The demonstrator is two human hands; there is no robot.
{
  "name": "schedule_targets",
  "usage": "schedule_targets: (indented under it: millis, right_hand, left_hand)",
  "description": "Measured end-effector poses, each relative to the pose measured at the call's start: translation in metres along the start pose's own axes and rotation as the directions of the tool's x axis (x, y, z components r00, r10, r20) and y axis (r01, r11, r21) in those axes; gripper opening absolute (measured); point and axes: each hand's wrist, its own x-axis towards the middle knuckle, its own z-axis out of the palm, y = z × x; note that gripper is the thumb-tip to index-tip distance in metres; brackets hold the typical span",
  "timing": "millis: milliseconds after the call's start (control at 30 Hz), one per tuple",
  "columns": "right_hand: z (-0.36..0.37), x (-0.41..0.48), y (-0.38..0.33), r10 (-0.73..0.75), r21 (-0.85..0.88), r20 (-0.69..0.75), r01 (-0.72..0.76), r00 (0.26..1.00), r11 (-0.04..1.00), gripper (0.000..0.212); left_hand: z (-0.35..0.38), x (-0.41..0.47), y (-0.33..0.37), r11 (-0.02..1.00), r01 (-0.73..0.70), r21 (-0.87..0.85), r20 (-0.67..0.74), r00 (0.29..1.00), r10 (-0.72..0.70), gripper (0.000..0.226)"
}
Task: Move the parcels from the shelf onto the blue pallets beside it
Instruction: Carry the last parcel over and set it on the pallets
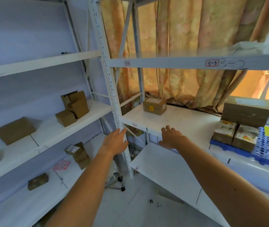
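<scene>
Taped cardboard parcel (154,106), frame centre, on smooth white shelf (187,122). Perforated blue plastic pallet (268,151), right edge. Left hand (116,142), right hand (171,137): fingers straight, holding nothing.

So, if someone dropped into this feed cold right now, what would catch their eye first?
Two bare arms stretch forward, the left hand by the white shelf post and the right hand open at the front edge of the middle shelf. Beyond them a lone brown parcel sits at the back of that shelf, against a glowing orange curtain. At far right, boxes are stacked on a blue pallet.
</scene>
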Motion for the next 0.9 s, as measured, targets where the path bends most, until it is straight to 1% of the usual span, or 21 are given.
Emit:
schedule_targets:
  millis: [167, 333, 433, 600, 700, 833, 900]
  right_hand:
    - [-0.015, 0.071, 0.009, 0.008, 0.013, -0.010, -0.008, 1.000, 1.000, 0.062]
    - [-0.035, 0.137, 0.030, 0.048, 0.047, -0.024, -0.047, 0.999, 0.998, 0.074]
    - [-0.042, 0.167, 0.046, 0.070, 0.057, -0.034, -0.068, 0.997, 0.996, 0.075]
    - [-0.044, 0.209, 0.075, 0.113, 0.052, -0.045, -0.111, 0.993, 0.992, 0.081]
    - [-0.044, 0.229, 0.086, 0.132, 0.046, -0.036, -0.130, 0.991, 0.990, 0.082]
    - [-0.043, 0.259, 0.095, 0.107, 0.073, -0.087, -0.101, 0.990, 0.992, 0.073]
    - [-0.040, 0.273, 0.096, 0.110, 0.074, -0.089, -0.103, 0.990, 0.992, 0.072]
  left_hand:
    - [-0.009, 0.067, -0.018, 0.999, 0.000, 0.040, 0.017, 1.000, -0.001, 0.069]
    - [-0.029, 0.145, -0.019, 0.997, 0.002, 0.080, 0.056, 0.998, -0.006, 0.086]
    - [-0.029, 0.185, -0.013, 0.993, -0.014, 0.121, 0.086, 0.996, 0.004, 0.092]
    - [-0.020, 0.232, 0.003, 0.982, -0.049, 0.181, 0.102, 0.994, 0.031, 0.088]
    - [-0.013, 0.258, 0.007, 0.982, -0.079, 0.170, 0.104, 0.993, 0.062, 0.091]
    - [-0.002, 0.296, 0.000, 0.978, -0.101, 0.184, 0.119, 0.990, 0.080, 0.090]
    - [0.004, 0.316, -0.005, 0.971, -0.123, 0.207, 0.117, 0.988, 0.101, 0.086]
